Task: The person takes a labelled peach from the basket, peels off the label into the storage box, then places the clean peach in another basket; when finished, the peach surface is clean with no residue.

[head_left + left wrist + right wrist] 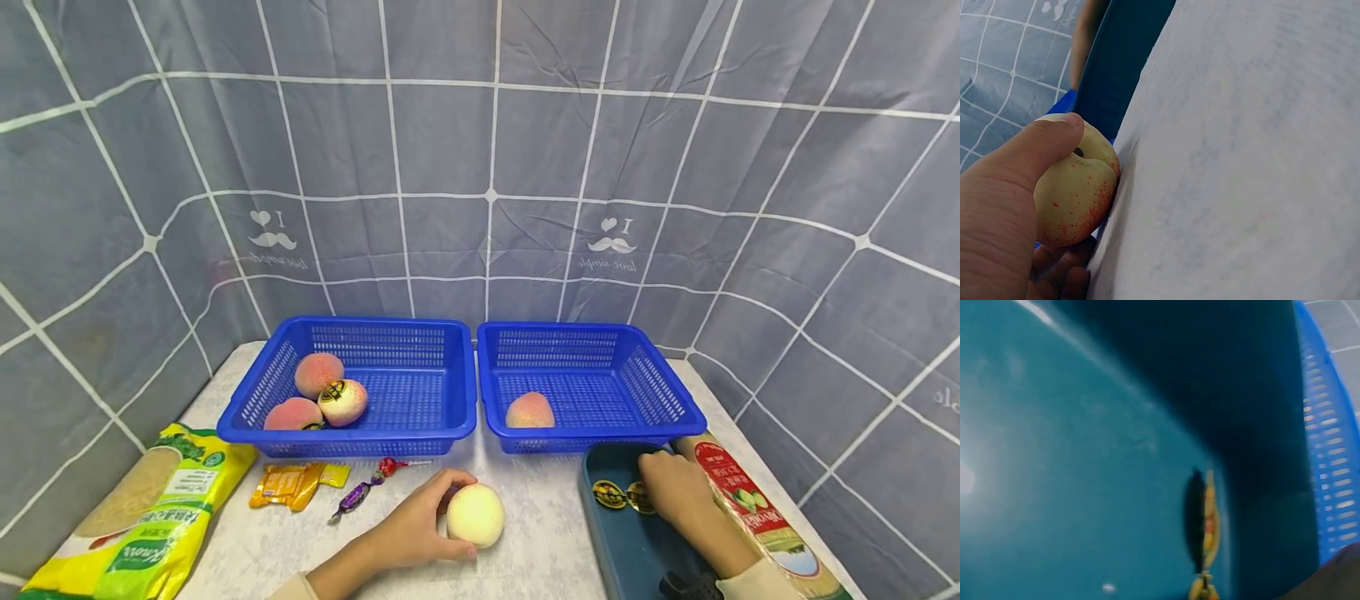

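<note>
My left hand (427, 521) grips a pale yellow peach (476, 516) just above the table, thumb near the stem hollow. Red speckles show on the peach (1079, 194) in the left wrist view. My right hand (678, 492) reaches down into a dark teal bin (600, 533) with curled fingers. At them is a black-and-gold label strip (610, 494), one end overlapped by the hand; the fingertips are hidden. In the right wrist view the label strip (1210, 525) stands on edge by the bin's wall, blurred.
Several peaches (318, 375) lie in the left blue basket (345, 435); one peach (530, 410) is in the right blue basket (592, 329). Orange packets (288, 483), a purple candy (352, 497), a red lollipop (387, 467) and a yellow-green bag (150, 517) lie leftward. A red-labelled package (750, 500) borders the bin.
</note>
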The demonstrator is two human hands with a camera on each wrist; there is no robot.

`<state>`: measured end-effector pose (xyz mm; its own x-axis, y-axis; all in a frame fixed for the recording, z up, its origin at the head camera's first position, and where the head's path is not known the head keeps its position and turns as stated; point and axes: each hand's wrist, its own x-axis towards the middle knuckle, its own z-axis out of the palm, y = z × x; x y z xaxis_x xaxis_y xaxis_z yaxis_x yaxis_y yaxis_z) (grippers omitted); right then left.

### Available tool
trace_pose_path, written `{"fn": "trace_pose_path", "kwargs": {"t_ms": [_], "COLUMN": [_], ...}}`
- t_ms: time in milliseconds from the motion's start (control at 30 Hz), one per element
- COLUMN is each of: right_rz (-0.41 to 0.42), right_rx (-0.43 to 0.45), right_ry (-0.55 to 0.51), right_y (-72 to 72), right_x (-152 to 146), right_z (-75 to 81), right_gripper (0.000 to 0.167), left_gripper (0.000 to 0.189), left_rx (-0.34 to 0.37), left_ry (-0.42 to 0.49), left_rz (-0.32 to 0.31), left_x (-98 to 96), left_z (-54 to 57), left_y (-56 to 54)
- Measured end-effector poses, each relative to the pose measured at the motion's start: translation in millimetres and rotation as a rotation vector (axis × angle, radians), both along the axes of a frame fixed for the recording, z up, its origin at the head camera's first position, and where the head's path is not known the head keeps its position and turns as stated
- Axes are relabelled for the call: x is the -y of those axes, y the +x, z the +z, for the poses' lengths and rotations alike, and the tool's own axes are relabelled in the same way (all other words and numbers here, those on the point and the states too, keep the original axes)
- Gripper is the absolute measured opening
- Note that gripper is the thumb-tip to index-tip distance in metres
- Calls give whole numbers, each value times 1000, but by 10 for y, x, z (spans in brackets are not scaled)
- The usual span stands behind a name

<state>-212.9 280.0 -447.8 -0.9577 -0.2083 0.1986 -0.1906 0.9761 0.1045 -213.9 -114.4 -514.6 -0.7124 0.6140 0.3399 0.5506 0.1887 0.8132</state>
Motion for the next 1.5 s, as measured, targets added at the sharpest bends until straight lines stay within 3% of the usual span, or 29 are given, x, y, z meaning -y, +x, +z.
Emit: {"fn": "trace_pose_path", "kwargs": {"t_ms": [267, 467, 567, 733, 800, 900, 1000, 1067, 1200, 1300, 1400, 1500], "right_rz": [8, 22, 105, 380, 399, 328, 258, 224, 203, 209, 207, 213], "right_rx": [-30, -112, -89, -191, -222, -122, 52, 122, 163, 171, 175, 165], "right_ry": [38, 45, -90, -505, -573, -586, -603, -644, -734, -778, -830, -857], "right_y": [-19, -2, -5, -176, -265, -385, -484, -518, -544, -561, -561, -552], "right_x": [25, 49, 17, -190, -335, -587, -823, -949, -1085, -1122, -1135, -1147], "right_z": [-112, -24, 164, 540, 628, 650, 564, 507, 416, 353, 293, 257], "right_gripper": [28, 30, 29, 15, 15, 41, 60, 62, 60, 58, 56, 53], "left_gripper": [74, 74, 73, 72, 70, 69, 70, 73, 76, 75, 73, 71], "left_rx": [3, 10, 20, 1, -12, -45, -87, -123, -207, -236, -206, -149], "left_ry": [5, 6, 5, 7, 10, 20, 44, 68, 115, 124, 111, 89], "left_rz": [-7, -7, -22, -35, -32, -7, 33, 47, 49, 65, 95, 116], "left_x": [11, 9, 0, -17, -23, -28, -47, -88, -196, -291, -415, -553], "left_z": [4, -3, 3, 41, 66, 160, 416, 696, 1339, 1730, 1976, 2022], "left_y": [14, -2, -1, 13, 16, 18, -11, -81, -345, -603, -929, -1288]}}
